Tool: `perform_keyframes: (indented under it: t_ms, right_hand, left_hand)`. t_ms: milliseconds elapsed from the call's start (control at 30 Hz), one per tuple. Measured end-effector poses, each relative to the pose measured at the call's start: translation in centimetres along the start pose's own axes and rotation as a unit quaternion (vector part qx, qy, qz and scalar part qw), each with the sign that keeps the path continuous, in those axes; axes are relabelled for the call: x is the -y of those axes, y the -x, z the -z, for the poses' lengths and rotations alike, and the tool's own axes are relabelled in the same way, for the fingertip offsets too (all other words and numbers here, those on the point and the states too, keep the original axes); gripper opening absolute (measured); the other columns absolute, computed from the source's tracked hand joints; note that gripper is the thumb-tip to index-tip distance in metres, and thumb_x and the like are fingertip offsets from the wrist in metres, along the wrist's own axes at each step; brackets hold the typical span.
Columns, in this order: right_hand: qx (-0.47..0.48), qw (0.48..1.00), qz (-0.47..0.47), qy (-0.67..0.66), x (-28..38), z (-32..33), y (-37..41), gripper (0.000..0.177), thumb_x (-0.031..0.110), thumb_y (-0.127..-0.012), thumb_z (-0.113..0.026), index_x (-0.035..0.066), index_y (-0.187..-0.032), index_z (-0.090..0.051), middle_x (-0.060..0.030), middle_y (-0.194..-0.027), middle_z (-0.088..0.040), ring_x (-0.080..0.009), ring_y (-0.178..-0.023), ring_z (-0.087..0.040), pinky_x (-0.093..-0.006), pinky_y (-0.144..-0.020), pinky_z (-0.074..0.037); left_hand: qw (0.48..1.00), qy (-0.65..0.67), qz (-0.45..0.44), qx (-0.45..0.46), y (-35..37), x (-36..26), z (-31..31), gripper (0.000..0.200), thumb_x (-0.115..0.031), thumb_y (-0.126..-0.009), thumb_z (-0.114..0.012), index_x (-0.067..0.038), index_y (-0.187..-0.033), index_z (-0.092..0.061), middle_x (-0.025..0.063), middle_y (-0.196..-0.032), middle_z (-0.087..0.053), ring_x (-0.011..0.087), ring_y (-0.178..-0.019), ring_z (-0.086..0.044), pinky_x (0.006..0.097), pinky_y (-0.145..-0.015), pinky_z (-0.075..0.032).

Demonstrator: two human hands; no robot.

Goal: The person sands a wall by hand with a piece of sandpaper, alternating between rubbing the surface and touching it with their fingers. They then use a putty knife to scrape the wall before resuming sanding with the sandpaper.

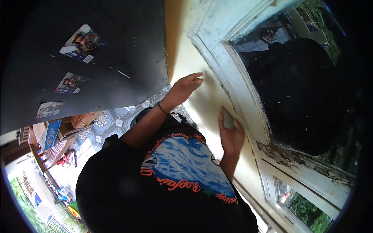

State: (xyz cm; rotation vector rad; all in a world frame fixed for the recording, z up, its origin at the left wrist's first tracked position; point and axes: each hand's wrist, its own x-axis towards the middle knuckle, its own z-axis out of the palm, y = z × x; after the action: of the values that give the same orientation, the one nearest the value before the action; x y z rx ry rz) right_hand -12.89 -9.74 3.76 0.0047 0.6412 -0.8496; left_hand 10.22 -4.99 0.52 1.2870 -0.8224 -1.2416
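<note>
My left hand, with a dark band at the wrist, reaches up toward the pale yellow wall. Its fingers are stretched out, holding nothing, with the fingertips close to the wall near the window frame. Lower and to the right, my right hand grips a small flat grey piece against the same wall, thumb on the left side of it. What the piece is made of cannot be made out. The white window frame, with worn, flaking paint, runs right alongside this hand.
Dark window glass with reflections fills the right. At upper left stands a black panel with picture cards on it. Cardboard boxes sit over the patterned tile floor. Peeling wood lines the lower frame.
</note>
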Motion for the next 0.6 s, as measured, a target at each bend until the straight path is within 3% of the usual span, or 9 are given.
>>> perform_keyframes:
  t_ms: [33, 100, 133, 300, 333, 433, 600]
  right_hand:
    - [0.016, 1.000, 0.016, -0.004, 0.7, -0.8, 1.7, 0.049, -0.004, -0.076, -0.049, -0.002, -0.124, -0.038, -0.0210, -0.126, -0.042, -0.0357, -0.121, -0.037, -0.0474, -0.103, -0.032]
    - [0.012, 1.000, 0.023, 0.006, 1.3, -0.1, 2.1, 0.049, -0.005, -0.076, -0.048, -0.003, -0.123, -0.038, -0.0210, -0.126, -0.042, -0.0350, -0.121, -0.037, -0.0467, -0.103, -0.032]
    - [0.025, 1.000, 0.016, -0.007, 0.8, 0.4, 1.3, 0.049, -0.006, -0.077, -0.046, -0.004, -0.125, -0.035, -0.0207, -0.128, -0.039, -0.0354, -0.122, -0.035, -0.0486, -0.104, -0.031]
    - [-0.006, 1.000, 0.022, -0.001, -1.9, 3.2, -3.1, 0.051, -0.009, -0.076, -0.046, -0.003, -0.125, -0.034, -0.0218, -0.128, -0.037, -0.0370, -0.121, -0.036, -0.0498, -0.104, -0.030]
    - [0.019, 1.000, 0.014, 0.013, -1.0, 2.9, -2.1, 0.047, -0.008, -0.073, -0.050, -0.003, -0.119, -0.041, -0.0186, -0.122, -0.045, -0.0336, -0.116, -0.043, -0.0454, -0.103, -0.033]
    - [0.003, 1.000, 0.028, 0.001, 1.1, 1.2, 1.6, 0.045, -0.009, -0.073, -0.049, -0.003, -0.118, -0.042, -0.0188, -0.122, -0.045, -0.0342, -0.115, -0.044, -0.0446, -0.103, -0.034]
    - [0.005, 0.997, 0.003, -0.080, -1.0, 3.1, -2.2, 0.054, -0.014, -0.072, -0.045, -0.005, -0.124, -0.035, -0.0225, -0.128, -0.037, -0.0378, -0.123, -0.032, -0.0481, -0.105, -0.029]
  left_hand:
    - [1.000, 0.002, 0.003, 0.007, -0.1, 0.3, -0.4, 0.051, -0.027, -0.091, -0.047, -0.001, -0.132, -0.033, 0.0148, -0.125, -0.047, 0.0182, -0.116, -0.044, 0.0310, -0.097, -0.034]
    - [0.999, 0.039, -0.036, -0.007, -0.4, 1.2, -1.6, 0.057, -0.021, -0.090, -0.048, 0.000, -0.137, -0.022, 0.0167, -0.137, -0.034, 0.0189, -0.127, -0.032, 0.0269, -0.101, -0.027]
    - [0.999, 0.009, -0.032, 0.037, -0.3, 0.6, -1.7, 0.063, -0.020, -0.090, -0.047, 0.001, -0.138, -0.012, 0.0170, -0.144, -0.016, 0.0191, -0.133, -0.016, 0.0276, -0.105, -0.019]
    - [0.999, -0.022, -0.028, 0.018, -0.2, 1.3, -3.0, 0.062, -0.020, -0.091, -0.047, -0.001, -0.139, -0.012, 0.0166, -0.142, -0.023, 0.0208, -0.130, -0.024, 0.0279, -0.104, -0.022]
    - [1.000, -0.007, -0.013, 0.015, -0.1, 0.4, -3.0, 0.062, -0.020, -0.091, -0.047, -0.001, -0.139, -0.012, 0.0164, -0.142, -0.024, 0.0208, -0.130, -0.025, 0.0280, -0.104, -0.022]
    - [1.000, 0.004, -0.001, 0.030, -0.5, 0.1, -2.6, 0.061, -0.022, -0.091, -0.047, -0.001, -0.139, -0.014, 0.0158, -0.142, -0.024, 0.0213, -0.129, -0.027, 0.0281, -0.104, -0.023]
    - [0.999, 0.027, 0.035, 0.024, 0.0, 0.4, -2.6, 0.061, -0.023, -0.091, -0.046, -0.001, -0.138, -0.014, 0.0156, -0.142, -0.023, 0.0221, -0.129, -0.027, 0.0286, -0.104, -0.024]
